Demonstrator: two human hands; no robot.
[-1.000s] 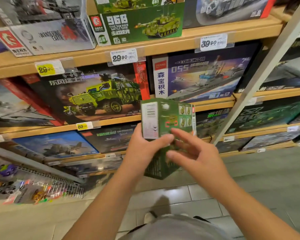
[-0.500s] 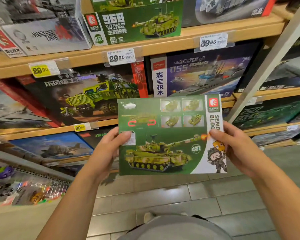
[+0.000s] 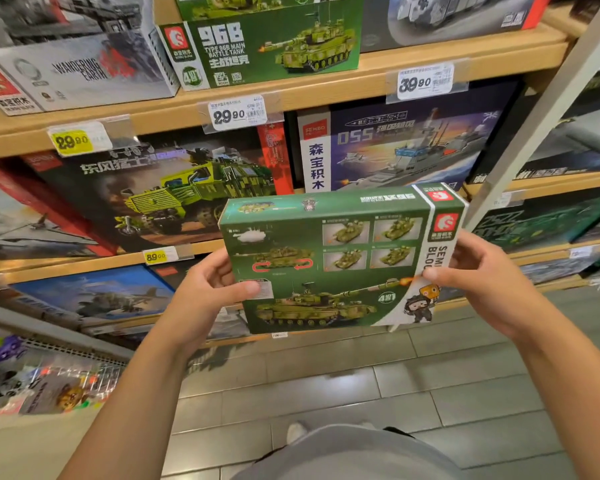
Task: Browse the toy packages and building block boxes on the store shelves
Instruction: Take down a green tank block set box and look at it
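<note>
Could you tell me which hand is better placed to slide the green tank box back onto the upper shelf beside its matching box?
Probably the left hand: it grips the green tank box on the side nearer the matching box.

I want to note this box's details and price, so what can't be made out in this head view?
- Green tank block box: small print beside the left hand thumb is blurred; the face turned away is hidden.
- Right hand: its thumb covers the end of the side lettering.
- White 29.90 price tag: fine print too small.
- Grey box on the top shelf: cut off by the upper edge.
</note>
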